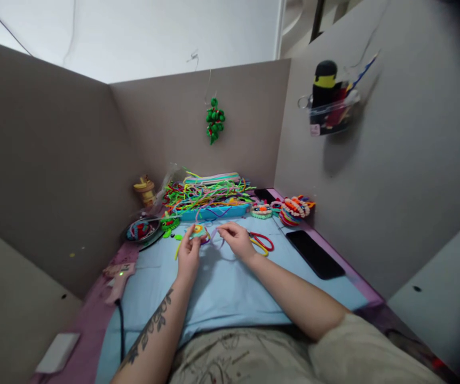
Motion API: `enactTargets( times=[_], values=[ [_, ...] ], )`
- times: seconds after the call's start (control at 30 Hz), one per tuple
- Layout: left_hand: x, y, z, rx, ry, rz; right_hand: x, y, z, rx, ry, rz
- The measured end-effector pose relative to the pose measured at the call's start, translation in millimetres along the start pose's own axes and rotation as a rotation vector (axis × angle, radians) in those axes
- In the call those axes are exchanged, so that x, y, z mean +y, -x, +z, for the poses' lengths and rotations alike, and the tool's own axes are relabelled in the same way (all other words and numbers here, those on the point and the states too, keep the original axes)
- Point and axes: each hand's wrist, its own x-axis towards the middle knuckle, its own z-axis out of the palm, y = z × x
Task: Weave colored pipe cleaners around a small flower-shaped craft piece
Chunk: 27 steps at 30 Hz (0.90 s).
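My left hand [190, 253] is closed on a small pipe-cleaner craft piece [199, 230] with a yellow-orange centre and teal around it. Colored stems, one of them yellow, stick out below the piece. Close by on the right, my right hand [236, 240] pinches a light purple pipe cleaner [215, 238], which loops between both hands. Whether that stem is fixed to the craft piece I cannot tell. Just behind my right hand lie red and yellow loops [268, 241], which look like scissor handles; the rest is covered.
A blue tray [214, 213] heaped with pipe cleaners [206, 192] stands at the back. On the left are a pink glue gun [120, 281] with its cord and a round dish [144, 230]. A black phone [314, 254] and finished crafts [294, 209] are on the right. Grey partitions enclose the table.
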Motion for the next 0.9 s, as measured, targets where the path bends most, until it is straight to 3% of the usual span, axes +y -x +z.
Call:
enactTargets(
  times=[0.17,0.4,0.53,0.67,0.8,0.9],
  values=[
    [-4.6,-0.9,1.9,-0.057,-0.015,-0.02,4.5,1.5,6.4,-0.13,-0.061,0.125],
    [-9.2,0.6,1.4,-0.062,-0.134,0.02,12.9,0.2,4.1,-0.322,0.199,-0.115],
    [0.6,2.8,0.4,-0.017,-0.056,0.067,6.8,2.9,5.1,-0.339,0.069,-0.104],
    [6.9,4.5,0.1,-0.048,0.002,0.08,3.8,8.4,9.9,-0.337,-0.032,-0.027],
    [3.3,5.2,1.2,-0.056,-0.065,0.108,5.0,8.9,12.0,-0.283,-0.077,0.039],
    [0.0,5.2,1.0,-0.029,-0.14,0.153,3.0,6.5,9.4,-0.225,-0.019,-0.001]
  ],
)
